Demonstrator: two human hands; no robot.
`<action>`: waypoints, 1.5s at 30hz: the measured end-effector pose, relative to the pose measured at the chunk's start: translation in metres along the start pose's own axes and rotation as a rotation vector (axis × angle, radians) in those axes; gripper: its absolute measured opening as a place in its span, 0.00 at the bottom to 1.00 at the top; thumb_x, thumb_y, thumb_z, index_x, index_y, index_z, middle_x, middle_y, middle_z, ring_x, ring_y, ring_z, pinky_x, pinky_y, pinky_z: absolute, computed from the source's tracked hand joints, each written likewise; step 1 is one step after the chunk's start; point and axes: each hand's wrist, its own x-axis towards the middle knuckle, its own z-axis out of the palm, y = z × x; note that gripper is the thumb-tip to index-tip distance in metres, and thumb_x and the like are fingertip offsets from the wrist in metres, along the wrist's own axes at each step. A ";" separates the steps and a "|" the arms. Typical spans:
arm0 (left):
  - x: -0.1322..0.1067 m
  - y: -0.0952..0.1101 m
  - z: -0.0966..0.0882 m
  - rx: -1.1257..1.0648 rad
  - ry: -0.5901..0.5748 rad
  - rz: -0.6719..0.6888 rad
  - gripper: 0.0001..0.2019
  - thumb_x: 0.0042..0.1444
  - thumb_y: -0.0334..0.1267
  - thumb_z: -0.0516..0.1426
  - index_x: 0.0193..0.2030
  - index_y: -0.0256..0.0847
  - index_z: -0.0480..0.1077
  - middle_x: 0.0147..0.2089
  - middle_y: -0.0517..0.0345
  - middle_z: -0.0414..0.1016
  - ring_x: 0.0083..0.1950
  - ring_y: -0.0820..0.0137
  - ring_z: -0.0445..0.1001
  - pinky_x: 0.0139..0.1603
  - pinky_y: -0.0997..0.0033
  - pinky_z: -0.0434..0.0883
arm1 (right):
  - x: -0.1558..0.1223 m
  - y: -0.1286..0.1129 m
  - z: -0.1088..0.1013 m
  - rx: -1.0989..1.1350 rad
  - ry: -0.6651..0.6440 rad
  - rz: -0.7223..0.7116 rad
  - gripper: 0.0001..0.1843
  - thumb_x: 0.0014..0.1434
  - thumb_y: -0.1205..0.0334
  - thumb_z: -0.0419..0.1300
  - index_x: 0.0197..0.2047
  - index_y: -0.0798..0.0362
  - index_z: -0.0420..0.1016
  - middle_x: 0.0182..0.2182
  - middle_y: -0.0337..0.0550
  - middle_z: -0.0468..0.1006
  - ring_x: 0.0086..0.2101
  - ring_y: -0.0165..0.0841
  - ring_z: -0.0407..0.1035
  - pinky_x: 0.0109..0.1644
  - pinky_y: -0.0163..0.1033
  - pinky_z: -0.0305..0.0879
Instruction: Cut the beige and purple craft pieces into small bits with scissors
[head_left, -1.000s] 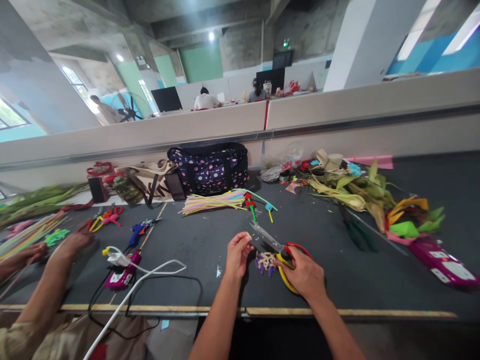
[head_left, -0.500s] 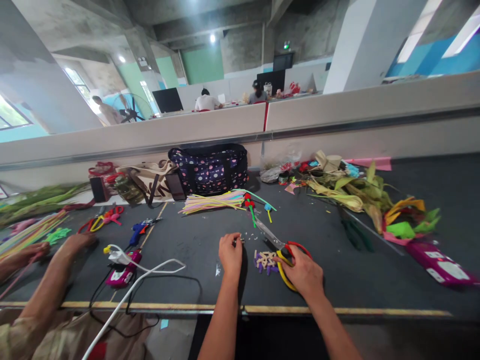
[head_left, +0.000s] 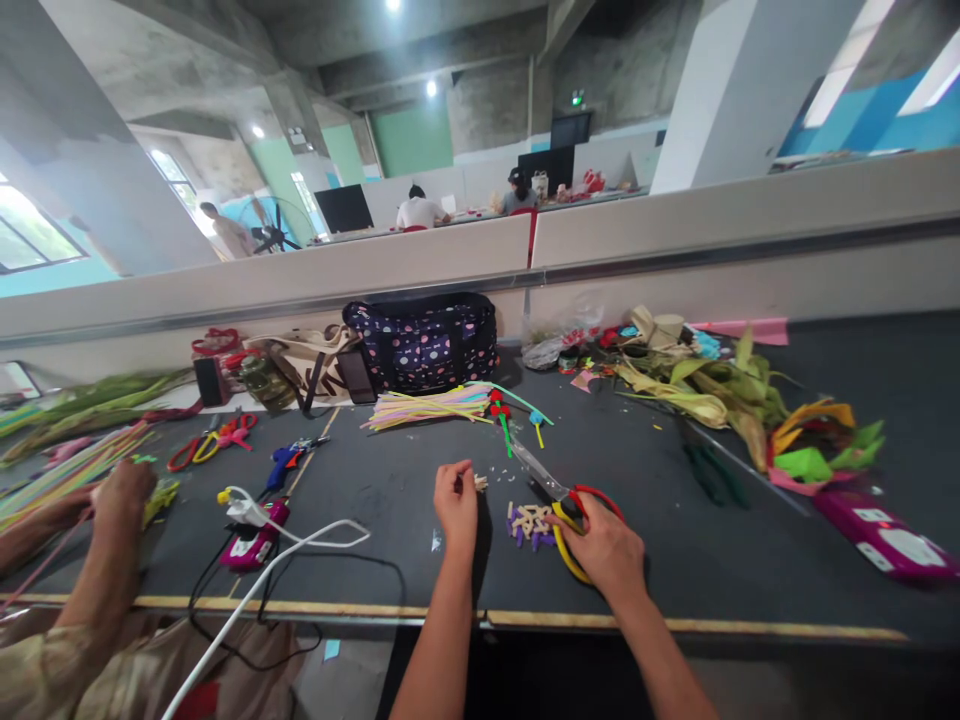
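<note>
From my remote post I see the right hand [head_left: 609, 548] wrapping its fingers around the scissors [head_left: 541, 472] beside beige-and-purple pieces [head_left: 531, 524], and the left hand [head_left: 455, 508] half-curled, its hold, if any, indiscernible.

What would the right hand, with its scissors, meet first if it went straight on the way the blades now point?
Led by its scissors, the right hand would probably meet the green stem with red balls first; the blade tips look close to it, though depth is unclear.
</note>
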 end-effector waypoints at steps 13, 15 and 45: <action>-0.026 0.041 0.010 0.427 -0.366 0.537 0.20 0.58 0.41 0.55 0.58 0.54 0.69 0.65 0.48 0.57 0.64 0.53 0.55 0.63 0.45 0.52 | -0.001 -0.006 -0.004 -0.042 0.043 -0.098 0.29 0.59 0.38 0.51 0.50 0.54 0.69 0.43 0.49 0.72 0.44 0.39 0.66 0.43 0.39 0.61; -0.025 0.040 0.015 0.445 -0.368 0.524 0.21 0.58 0.42 0.55 0.60 0.54 0.66 0.66 0.47 0.54 0.65 0.53 0.53 0.63 0.45 0.50 | -0.001 -0.006 -0.006 -0.041 0.053 -0.119 0.29 0.59 0.38 0.51 0.49 0.55 0.69 0.44 0.50 0.71 0.46 0.41 0.63 0.47 0.42 0.61; -0.027 0.023 -0.003 0.569 -0.550 0.263 0.03 0.52 0.34 0.59 0.28 0.43 0.72 0.34 0.52 0.72 0.42 0.60 0.67 0.42 0.63 0.63 | 0.002 0.003 0.001 0.063 0.050 0.144 0.30 0.59 0.36 0.48 0.51 0.52 0.65 0.43 0.48 0.74 0.39 0.39 0.70 0.34 0.39 0.62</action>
